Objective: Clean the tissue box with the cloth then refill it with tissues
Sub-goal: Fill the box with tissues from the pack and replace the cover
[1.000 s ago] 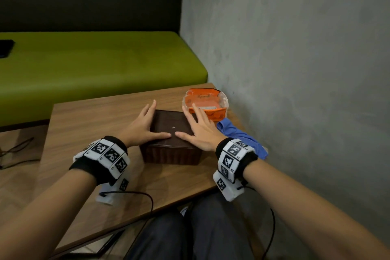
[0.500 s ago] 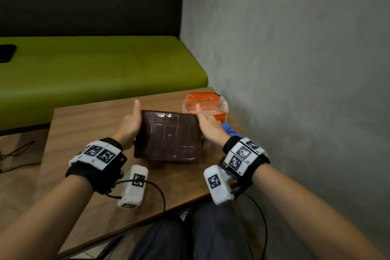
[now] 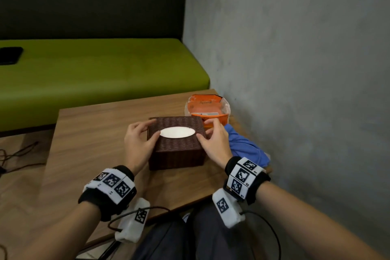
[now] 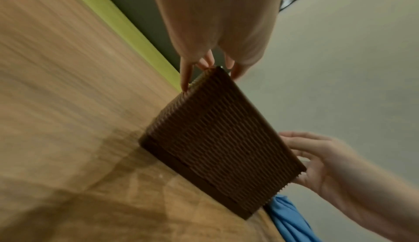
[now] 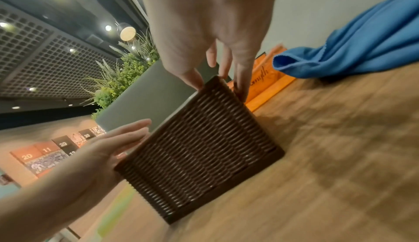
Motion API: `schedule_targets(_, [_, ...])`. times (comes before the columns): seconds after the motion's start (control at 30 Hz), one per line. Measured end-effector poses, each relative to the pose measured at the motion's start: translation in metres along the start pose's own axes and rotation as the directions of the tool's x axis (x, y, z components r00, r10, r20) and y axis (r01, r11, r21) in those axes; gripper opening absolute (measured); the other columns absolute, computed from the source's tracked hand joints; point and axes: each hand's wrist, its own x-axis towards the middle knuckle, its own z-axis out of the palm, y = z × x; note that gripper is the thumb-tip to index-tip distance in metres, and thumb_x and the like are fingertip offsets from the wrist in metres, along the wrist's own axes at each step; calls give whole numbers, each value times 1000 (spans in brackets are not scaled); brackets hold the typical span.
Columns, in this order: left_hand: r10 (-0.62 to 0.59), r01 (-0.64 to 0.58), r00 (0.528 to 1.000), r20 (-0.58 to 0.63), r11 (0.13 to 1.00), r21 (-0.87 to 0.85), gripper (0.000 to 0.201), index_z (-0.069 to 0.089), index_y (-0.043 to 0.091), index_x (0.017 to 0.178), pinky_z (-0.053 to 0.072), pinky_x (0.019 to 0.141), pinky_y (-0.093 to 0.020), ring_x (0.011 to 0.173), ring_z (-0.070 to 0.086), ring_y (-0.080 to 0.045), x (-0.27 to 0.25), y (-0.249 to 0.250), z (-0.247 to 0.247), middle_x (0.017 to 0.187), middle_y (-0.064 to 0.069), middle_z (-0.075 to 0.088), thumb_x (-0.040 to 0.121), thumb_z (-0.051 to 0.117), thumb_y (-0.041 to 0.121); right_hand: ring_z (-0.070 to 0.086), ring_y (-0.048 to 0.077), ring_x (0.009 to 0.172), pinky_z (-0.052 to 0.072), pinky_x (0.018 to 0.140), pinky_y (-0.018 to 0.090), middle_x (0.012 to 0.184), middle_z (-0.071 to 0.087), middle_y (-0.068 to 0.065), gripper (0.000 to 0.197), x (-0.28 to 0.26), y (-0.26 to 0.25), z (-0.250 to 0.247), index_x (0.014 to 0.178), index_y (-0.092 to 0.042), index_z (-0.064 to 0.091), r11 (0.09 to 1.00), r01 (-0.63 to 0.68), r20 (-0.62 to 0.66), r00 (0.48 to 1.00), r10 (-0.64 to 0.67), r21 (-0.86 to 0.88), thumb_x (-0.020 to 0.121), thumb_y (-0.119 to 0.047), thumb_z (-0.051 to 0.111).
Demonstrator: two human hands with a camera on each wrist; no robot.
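Note:
The brown wicker tissue box stands upright on the wooden table, and white tissue shows in its oval top opening. My left hand grips its left edge, thumb on top and fingers down the side. At the right edge my right hand holds it the same way. The wrist views show the box pinched at its corners. A crumpled blue cloth lies just right of the box. An orange tissue packet sits behind it.
A grey wall runs close along the table's right side. A green bench stands behind the table with a black phone at its far left. Cables lie on the floor to the left.
The box lay with its flat base up, then both hands tipped it up and turned it over. It now stands on the table with the oval opening on top.

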Motion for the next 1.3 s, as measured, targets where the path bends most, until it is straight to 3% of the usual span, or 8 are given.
schedule_targets(0.1, [73,-73,997,7,988,135,24,69,11,105,33,97,-24,116,49,-24,-1,9,0,119,-15,53,82,65,15,53,20,88,38,75,22,99,52,10,30,1,-2,-5,108,-11,55,995,74,29,997,-72,-74,82,-17,67])
schedule_targets(0.23, [304,-365,925,229,879,307,22,70,7,103,43,96,-35,110,49,-27,10,23,7,111,-13,56,82,64,12,51,23,105,42,86,38,106,55,8,20,8,-25,-4,103,-16,65,900,329,114,944,-309,-287,84,-20,65])
schedule_targets(0.37, [177,-330,915,362,844,423,22,72,15,99,47,87,-39,105,55,-24,22,38,14,109,-6,60,81,66,26,48,25,114,38,86,43,112,59,4,22,18,-41,5,103,-22,67,808,341,297,930,-215,-481,84,-32,63])
schedule_targets(0.57, [58,-319,914,401,715,623,12,68,8,90,46,84,-48,109,49,-28,28,52,27,109,-10,52,84,58,12,49,28,110,40,84,44,109,61,7,9,25,-52,10,88,-19,71,812,300,312,937,-155,-500,83,-20,65])
schedule_targets(0.8, [24,-434,850,526,596,676,21,59,1,96,39,83,-52,114,38,-31,28,55,30,117,-14,39,92,47,17,50,31,109,46,88,46,110,61,10,17,26,-48,11,99,-15,69,806,334,327,926,-186,-489,83,-21,65])
schedule_targets(1.03, [161,-462,827,538,740,489,21,55,1,99,42,76,-46,100,49,-31,31,43,20,113,-13,42,94,40,15,53,32,102,46,81,44,105,60,12,13,31,-49,10,94,-10,65,789,420,379,889,-257,-448,88,-17,56])
schedule_targets(1.13, [211,-390,863,460,856,340,13,50,5,93,45,79,-47,93,55,-36,35,40,17,103,-17,54,94,41,15,59,35,92,49,78,46,98,64,15,10,32,-47,4,94,-8,54,837,420,333,892,-307,-352,90,-16,51])
schedule_targets(1.3, [223,-318,877,426,933,167,24,55,10,99,49,72,-33,82,62,-21,35,41,7,90,-8,69,81,68,18,61,35,80,50,66,44,86,66,17,7,31,-41,1,93,-8,50,868,433,273,889,-368,-241,91,-15,50])
